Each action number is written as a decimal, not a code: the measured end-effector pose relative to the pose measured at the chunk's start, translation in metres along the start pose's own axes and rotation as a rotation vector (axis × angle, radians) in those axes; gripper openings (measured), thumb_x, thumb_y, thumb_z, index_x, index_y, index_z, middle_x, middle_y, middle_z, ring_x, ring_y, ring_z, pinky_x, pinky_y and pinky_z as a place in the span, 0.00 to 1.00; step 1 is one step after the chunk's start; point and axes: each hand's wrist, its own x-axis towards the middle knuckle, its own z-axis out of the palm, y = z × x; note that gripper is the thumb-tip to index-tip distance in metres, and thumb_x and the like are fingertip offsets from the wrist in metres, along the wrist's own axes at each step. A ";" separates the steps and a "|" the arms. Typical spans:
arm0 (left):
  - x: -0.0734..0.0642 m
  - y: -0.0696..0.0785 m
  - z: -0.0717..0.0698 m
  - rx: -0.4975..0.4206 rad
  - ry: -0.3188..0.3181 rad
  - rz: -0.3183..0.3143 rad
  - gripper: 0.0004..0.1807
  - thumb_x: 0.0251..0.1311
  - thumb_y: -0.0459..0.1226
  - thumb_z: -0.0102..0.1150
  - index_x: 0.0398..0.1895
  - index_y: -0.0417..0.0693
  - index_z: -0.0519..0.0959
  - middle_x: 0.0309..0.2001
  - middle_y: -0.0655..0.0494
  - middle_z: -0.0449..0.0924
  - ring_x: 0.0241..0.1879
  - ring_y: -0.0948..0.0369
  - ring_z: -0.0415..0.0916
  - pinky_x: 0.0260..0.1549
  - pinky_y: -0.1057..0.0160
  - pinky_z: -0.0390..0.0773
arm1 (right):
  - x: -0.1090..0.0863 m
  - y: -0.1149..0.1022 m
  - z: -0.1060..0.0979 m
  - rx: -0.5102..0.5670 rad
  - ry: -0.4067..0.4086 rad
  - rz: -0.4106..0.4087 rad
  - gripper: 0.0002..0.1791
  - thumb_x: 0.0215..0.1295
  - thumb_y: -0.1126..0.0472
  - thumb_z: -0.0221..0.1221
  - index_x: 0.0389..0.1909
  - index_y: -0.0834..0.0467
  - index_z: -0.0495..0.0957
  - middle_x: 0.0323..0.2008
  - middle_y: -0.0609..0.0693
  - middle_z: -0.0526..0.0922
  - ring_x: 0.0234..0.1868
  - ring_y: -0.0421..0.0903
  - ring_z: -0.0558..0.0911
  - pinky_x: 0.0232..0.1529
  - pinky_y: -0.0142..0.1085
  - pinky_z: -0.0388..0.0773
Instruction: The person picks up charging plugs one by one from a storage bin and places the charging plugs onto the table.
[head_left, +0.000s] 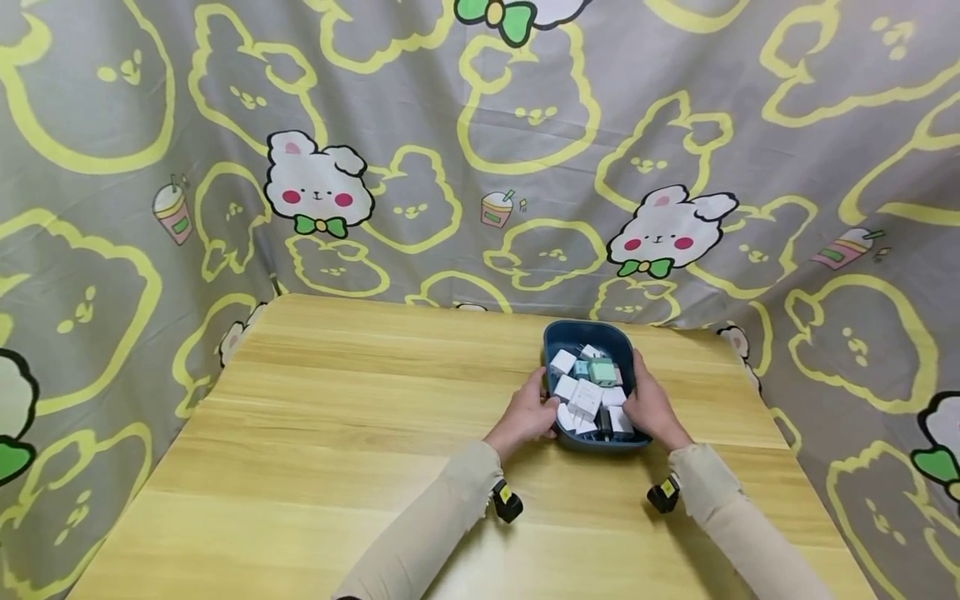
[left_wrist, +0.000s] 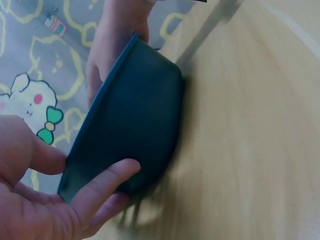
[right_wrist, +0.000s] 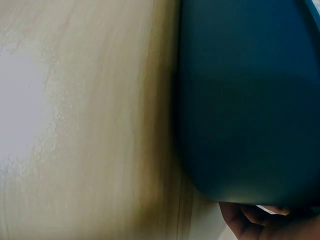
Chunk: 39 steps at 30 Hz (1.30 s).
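A dark blue plastic basin [head_left: 596, 447] with rounded corners is at the right of the table, filled with several plug-in chargers. Most are white, like the large charger [head_left: 585, 400] on top; a mint green charger [head_left: 602, 370] and a black one [head_left: 604, 422] lie among them. My left hand [head_left: 528, 412] grips the basin's left side, its thumb at the rim and fingers against the outer wall [left_wrist: 137, 115]. On the opposite side my right hand [head_left: 651, 407] holds the basin. The right wrist view shows only part of that hand's fingers [right_wrist: 245, 222]. Whether the basin touches the table cannot be told.
A wood-grain table [head_left: 300, 433] extends to the left and front of the basin. Behind it and at both sides hangs a grey curtain [head_left: 420, 108] with cartoon rabbits. Small black wrist cameras [head_left: 507, 502] hang beneath the sleeves.
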 end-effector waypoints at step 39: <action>0.021 0.031 0.008 1.119 -0.064 0.535 0.22 0.65 0.43 0.62 0.62 0.62 0.75 0.62 0.58 0.78 0.65 0.56 0.67 0.59 0.51 0.65 | -0.003 -0.005 -0.003 -0.026 -0.020 0.058 0.53 0.54 0.76 0.50 0.81 0.66 0.36 0.20 0.53 0.69 0.18 0.45 0.63 0.25 0.36 0.62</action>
